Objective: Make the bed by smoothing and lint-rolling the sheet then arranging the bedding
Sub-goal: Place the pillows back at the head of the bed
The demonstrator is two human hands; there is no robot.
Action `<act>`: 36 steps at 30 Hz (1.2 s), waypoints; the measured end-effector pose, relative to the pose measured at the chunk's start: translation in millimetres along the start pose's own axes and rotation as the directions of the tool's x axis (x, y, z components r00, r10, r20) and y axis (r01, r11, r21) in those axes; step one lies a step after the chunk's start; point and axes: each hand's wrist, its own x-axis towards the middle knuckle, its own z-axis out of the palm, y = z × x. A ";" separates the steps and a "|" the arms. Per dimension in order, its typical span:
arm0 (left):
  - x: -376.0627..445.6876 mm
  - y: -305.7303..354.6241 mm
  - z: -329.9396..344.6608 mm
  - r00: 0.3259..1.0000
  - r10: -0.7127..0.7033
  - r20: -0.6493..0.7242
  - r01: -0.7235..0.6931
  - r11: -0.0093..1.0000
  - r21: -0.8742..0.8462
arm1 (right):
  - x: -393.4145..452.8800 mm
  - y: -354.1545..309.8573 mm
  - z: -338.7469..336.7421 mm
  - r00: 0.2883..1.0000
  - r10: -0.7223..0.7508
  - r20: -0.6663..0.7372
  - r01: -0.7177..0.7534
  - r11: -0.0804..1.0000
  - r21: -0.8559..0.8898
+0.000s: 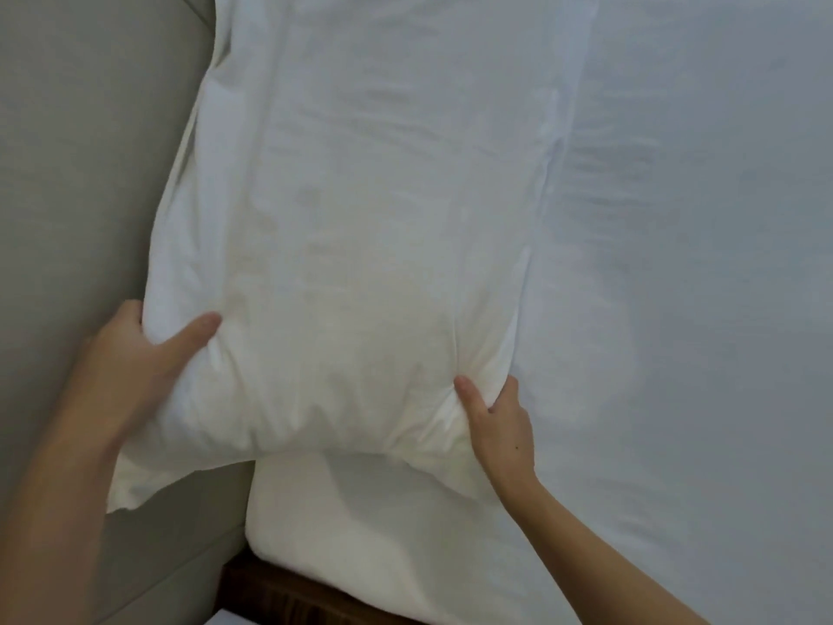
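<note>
- Pillow [360, 245] is the thing in hand: one white pillow, lying along the grey padded headboard [81, 173] at the top of the bed, its near end lifted off the sheet between my two hands.
- My left hand [144, 354] grips the near corner on the headboard side, thumb on top, fingers tucked out of sight behind the cloth.
- My right hand [496, 421] pinches the other near corner, thumb pressed into the cover, fingers curled under the edge.
- Step, as I judge it: I am arranging the bedding. The sheet [698, 309] looks flat and mostly smooth, so smoothing and lint-rolling seem done, though I cannot be sure. No lint roller is in view.
- Next move, I reckon: set the near end down square against the headboard, with the loose flap of the cover [130, 489] pulled in, since it hangs down over the headboard side. Both hands should lower together so the filling does not bunch at one corner.
- Faint creases show in the sheet just beside the pillow; they may want a pass of the palm afterwards.
- Count: one pillow, one sheet over one mattress, one headboard, a strip of dark wooden frame [279, 593] at the near corner, two hands. No blanket or second pillow in sight.
</note>
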 end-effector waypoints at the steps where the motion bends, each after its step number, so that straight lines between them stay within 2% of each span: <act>1: -4.3 -2.8 0.5 0.999 0.029 -0.032 -0.029 0.999 -0.016 | -5.0 0.7 1.4 0.999 0.016 -0.037 -0.014 0.999 0.036; 3: -11.7 -10.4 3.7 0.990 0.051 -0.130 -0.057 0.997 -0.043 | -16.4 2.7 -0.7 0.992 0.035 -0.124 -0.022 0.994 0.105; 5: -17.8 -18.0 8.4 0.976 0.045 -0.213 -0.062 0.995 -0.073 | -29.8 9.1 -5.4 0.963 -0.003 -0.270 0.034 0.993 0.113; 7: -23.5 -24.5 14.6 0.952 0.082 -0.294 -0.101 0.994 -0.050 | -41.3 23.3 -5.6 0.914 -0.083 -0.398 0.096 0.995 0.012; 8: -24.2 -28.5 18.8 0.941 0.086 -0.328 -0.105 0.994 -0.042 | -43.9 33.1 -3.5 0.904 -0.128 -0.408 0.103 0.991 -0.083; 10: -23.8 -36.9 29.8 0.925 0.065 -0.374 -0.078 0.997 -0.021 | -42.8 57.3 3.5 0.926 -0.172 -0.336 0.082 0.960 -0.267; 12: -18.7 -55.6 40.3 0.929 0.030 -0.368 -0.004 0.997 0.072 | -42.9 72.7 7.2 0.940 -0.176 -0.292 0.070 0.938 -0.340; 14: -12.8 -72.3 42.0 0.933 0.029 -0.359 0.030 0.987 0.157 | -50.8 78.5 5.8 0.926 -0.256 -0.277 0.162 0.933 -0.322; 16: -11.1 -78.6 43.9 0.950 0.041 -0.310 0.022 0.980 0.197 | -60.2 85.9 2.2 0.882 -0.413 -0.225 0.317 0.875 -0.366; 17: -10.7 -80.0 46.8 0.950 0.058 -0.308 0.005 0.980 0.201 | -61.9 92.2 -0.1 0.840 -0.509 -0.187 0.396 0.811 -0.431; 19: -16.0 -74.3 58.8 0.915 0.095 -0.393 -0.046 0.990 0.133 | -61.6 105.2 -9.8 0.768 -0.630 -0.114 0.488 0.692 -0.532; 20: -23.9 -63.8 67.6 0.891 0.124 -0.437 -0.090 0.991 0.098 | -60.6 109.3 -17.1 0.755 -0.648 -0.101 0.497 0.667 -0.555; 22: -44.5 -36.5 92.5 0.847 0.266 -0.461 -0.236 0.964 0.123 | -56.6 108.0 -33.9 0.784 -0.603 -0.151 0.449 0.717 -0.533; 25: -75.4 26.7 135.2 0.704 0.613 -0.360 -0.578 0.788 0.211 | -29.8 82.5 -54.2 0.880 -0.338 -0.334 0.256 0.929 -0.266; 27: -87.7 59.7 170.6 0.588 0.778 -0.222 -0.730 0.628 0.269 | 4.1 53.1 -64.5 0.893 -0.251 -0.373 0.199 0.965 -0.173; 29: -99.2 89.8 208.0 0.498 0.867 -0.023 -0.824 0.481 0.299 | 40.9 15.2 -73.8 0.901 -0.265 -0.344 0.206 0.958 -0.199; 31: -108.8 111.0 238.7 0.462 0.865 0.195 -0.859 0.382 0.341 | 74.1 -20.6 -83.1 0.922 -0.293 -0.254 0.229 0.940 -0.254; 33: -110.3 113.7 261.7 0.473 0.813 0.339 -0.838 0.296 0.458 | 100.3 -43.4 -89.0 0.951 -0.251 -0.180 0.206 0.950 -0.234; 34: -110.4 109.2 270.1 0.485 0.782 0.390 -0.825 0.261 0.502 | 108.8 -49.4 -90.7 0.960 -0.231 -0.161 0.192 0.955 -0.224; 36: -111.6 92.1 280.8 0.512 0.750 0.418 -0.807 0.254 0.533 | 116.0 -49.3 -90.1 0.945 -0.293 -0.146 0.231 0.913 -0.337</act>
